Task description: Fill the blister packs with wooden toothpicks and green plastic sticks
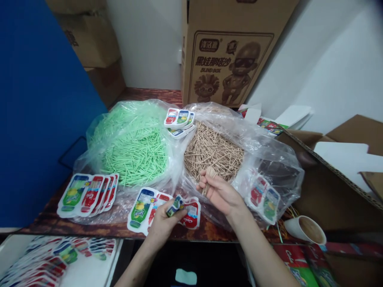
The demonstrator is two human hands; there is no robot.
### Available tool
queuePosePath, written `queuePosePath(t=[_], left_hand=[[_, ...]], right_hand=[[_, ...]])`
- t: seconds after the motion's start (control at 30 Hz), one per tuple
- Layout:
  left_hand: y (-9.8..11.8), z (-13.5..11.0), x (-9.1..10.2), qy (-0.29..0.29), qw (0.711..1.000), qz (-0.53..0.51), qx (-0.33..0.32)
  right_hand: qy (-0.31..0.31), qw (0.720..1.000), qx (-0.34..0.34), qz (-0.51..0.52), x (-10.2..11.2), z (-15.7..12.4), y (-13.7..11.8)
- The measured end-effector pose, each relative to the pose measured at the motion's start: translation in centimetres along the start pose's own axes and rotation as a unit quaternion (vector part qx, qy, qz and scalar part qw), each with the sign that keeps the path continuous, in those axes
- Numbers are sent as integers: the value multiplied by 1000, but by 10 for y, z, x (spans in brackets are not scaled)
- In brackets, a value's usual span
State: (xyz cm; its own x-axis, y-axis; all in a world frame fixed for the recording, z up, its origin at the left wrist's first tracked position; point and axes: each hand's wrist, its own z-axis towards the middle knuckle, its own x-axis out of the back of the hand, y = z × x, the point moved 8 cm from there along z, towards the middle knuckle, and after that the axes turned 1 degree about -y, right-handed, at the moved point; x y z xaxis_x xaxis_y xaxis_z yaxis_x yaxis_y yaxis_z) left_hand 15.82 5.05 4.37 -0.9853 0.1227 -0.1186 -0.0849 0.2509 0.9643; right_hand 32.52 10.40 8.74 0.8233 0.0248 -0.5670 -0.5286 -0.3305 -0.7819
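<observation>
My left hand (pixel 164 223) grips a Sprite-and-Cola printed packet (pixel 192 215) near the table's front edge; the fingers cover part of it. Another such packet (pixel 140 211) lies flat just left of that hand. My right hand (pixel 221 195) is closed around a small bunch of thin brown sticks (pixel 211 172), at the front of the clear bag. Behind it, loose brown sticks (pixel 214 149) fill the bag's opening. To the left, a second clear bag holds bright green sticks (pixel 134 157).
Fanned packets (pixel 89 195) lie at left, others (pixel 178 119) between the bags, and one (pixel 265 197) at right. A paper cup (pixel 305 230) stands by an open carton (pixel 332 171). A large printed box (pixel 230 59) rises behind. More packets (pixel 44 263) are piled lower left.
</observation>
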Motion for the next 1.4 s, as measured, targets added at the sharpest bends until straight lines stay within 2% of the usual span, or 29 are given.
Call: queuePosePath(t=[0.1, 0.17, 0.43, 0.63, 0.77, 0.83, 0.9, 0.97, 1.0, 1.1, 1.17, 1.3, 1.4], left_hand=[[-3, 0, -3, -10, 1000, 4, 0], [-4, 0, -3, -16, 1000, 6, 1], [-11, 3, 2, -6, 1000, 3, -1], [-21, 4, 6, 11, 1000, -4, 1], [-21, 5, 12, 26, 1000, -10, -6], [-18, 6, 17, 39, 999, -12, -18], [-12, 6, 21, 48, 998, -8, -34], [-6, 6, 23, 50, 998, 0, -48], [-3, 6, 24, 48, 997, 3, -52], [6, 5, 25, 47, 996, 17, -67], [12, 4, 28, 55, 995, 21, -75], [19, 1, 33, 68, 995, 0, -76], [22, -1, 42, 80, 994, 8, -79]], right_hand=[[-56, 994, -35, 85, -23, 2, 10], [-73, 990, -40, 116, -32, 2, 11], [-87, 990, -56, 92, -41, -5, 28], [-107, 993, -42, -35, -38, -19, 32], [-129, 978, -34, -162, -37, -25, 35], [-130, 969, -16, -207, -37, -28, 32], [-107, 962, 34, -247, -38, -30, 21], [-60, 947, 115, -295, -40, -34, 5], [-40, 930, 157, -331, -42, -37, -2], [-48, 858, 225, -460, -58, -43, -8], [-71, 826, 235, -508, -67, -43, -4], [-71, 807, 244, -533, -76, -40, -3], [-139, 800, 194, -550, -87, -36, 9]])
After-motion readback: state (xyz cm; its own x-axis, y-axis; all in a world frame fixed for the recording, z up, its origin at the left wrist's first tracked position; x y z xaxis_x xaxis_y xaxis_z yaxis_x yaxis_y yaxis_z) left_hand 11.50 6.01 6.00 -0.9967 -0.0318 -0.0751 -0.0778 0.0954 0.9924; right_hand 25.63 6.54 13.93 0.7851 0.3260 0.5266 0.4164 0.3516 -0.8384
